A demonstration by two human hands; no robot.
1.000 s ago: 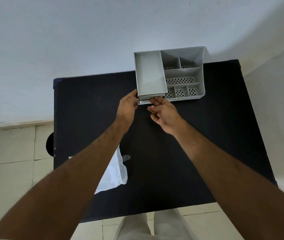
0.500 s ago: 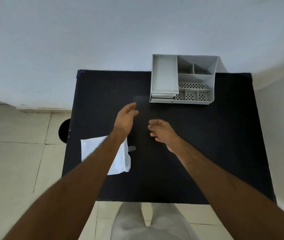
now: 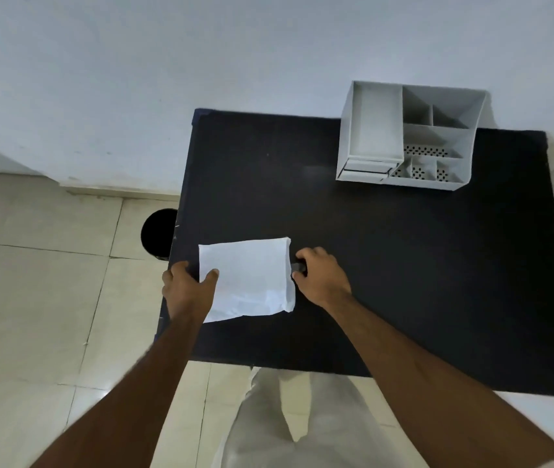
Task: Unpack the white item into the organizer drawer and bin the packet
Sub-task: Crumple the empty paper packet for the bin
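Observation:
A flat white packet [image 3: 250, 276] lies on the black table [image 3: 387, 265] near its left edge. My left hand [image 3: 187, 287] grips the packet's left end, thumb on top. My right hand [image 3: 321, 278] is at the packet's right end, fingers curled around a small dark piece [image 3: 297, 266] sticking out there. The grey desk organizer [image 3: 407, 136] stands at the table's far right; its small drawer [image 3: 365, 170] at the front left corner looks slid in.
A round black bin [image 3: 157, 234] stands on the tiled floor just left of the table, partly hidden under its edge. A white wall runs behind the table. My light trousers show below the table's near edge.
Both hands have left the organizer's drawer and come back to the packet at the left. The view has shifted left and the packet is uncovered.

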